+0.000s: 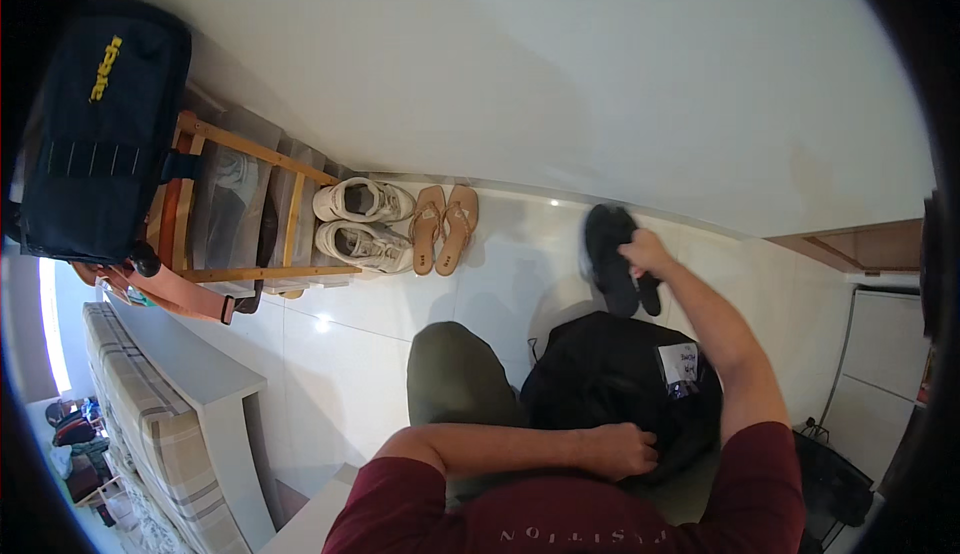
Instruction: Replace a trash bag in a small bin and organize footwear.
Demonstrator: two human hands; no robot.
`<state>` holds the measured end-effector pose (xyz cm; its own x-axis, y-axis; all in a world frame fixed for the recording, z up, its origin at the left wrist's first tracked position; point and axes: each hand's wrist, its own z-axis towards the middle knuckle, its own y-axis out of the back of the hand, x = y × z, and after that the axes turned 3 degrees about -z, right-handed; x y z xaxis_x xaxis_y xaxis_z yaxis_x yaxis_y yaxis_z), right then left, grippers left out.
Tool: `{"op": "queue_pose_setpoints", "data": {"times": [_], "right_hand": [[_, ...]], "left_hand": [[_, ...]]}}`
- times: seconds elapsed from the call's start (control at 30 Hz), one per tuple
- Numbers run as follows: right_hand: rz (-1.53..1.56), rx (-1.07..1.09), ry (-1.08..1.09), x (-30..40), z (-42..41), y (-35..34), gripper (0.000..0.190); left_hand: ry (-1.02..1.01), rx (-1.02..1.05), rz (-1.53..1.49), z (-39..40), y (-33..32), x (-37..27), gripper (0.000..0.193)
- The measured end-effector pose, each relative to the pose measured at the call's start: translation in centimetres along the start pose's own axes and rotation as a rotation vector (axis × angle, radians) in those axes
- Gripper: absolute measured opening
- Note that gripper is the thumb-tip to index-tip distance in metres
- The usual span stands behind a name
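My right hand (646, 254) grips a pair of black shoes (611, 254) near the foot of the wall; they look slightly blurred, and their exact type cannot be told. A large black fabric bag (592, 374) lies over my lap, with a white label (679, 363) bearing writing on it. My left hand (628, 450) reaches across my body, its fingers curled on the bag's near side. Left of the shoes, tan braided thong sandals (452, 243) stand on the tiled floor beside a pair of worn white sneakers (366, 246).
A wooden rack (262, 153) with clear plastic boxes (225, 216) stands at the left, near a dark blue bag (97, 134). Below it are a white furniture piece (202, 359) and a plaid mattress (161, 411). White cabinet doors (874, 366) are at the right.
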<state>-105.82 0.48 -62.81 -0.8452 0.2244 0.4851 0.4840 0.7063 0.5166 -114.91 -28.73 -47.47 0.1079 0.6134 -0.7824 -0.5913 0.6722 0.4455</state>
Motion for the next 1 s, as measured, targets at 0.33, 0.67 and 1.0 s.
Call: {"op": "queue_pose_setpoints", "data": {"times": [0.33,0.67,1.0], "right_hand": [[0.140,-0.013,0.061,13.3,3.2,-14.6,0.032],[0.536,-0.088,-0.076,11.1,8.4,-22.2,0.043],[0.385,-0.119,0.267,8.1,8.3,-22.7,0.088]], "left_hand": [[0.004,-0.025,-0.023,0.4,-2.0,-0.3,0.017],[0.405,0.153,-0.596,0.4,6.3,-2.9,0.053],[0.482,0.224,-0.576,0.4,4.9,-2.5,0.050]]}}
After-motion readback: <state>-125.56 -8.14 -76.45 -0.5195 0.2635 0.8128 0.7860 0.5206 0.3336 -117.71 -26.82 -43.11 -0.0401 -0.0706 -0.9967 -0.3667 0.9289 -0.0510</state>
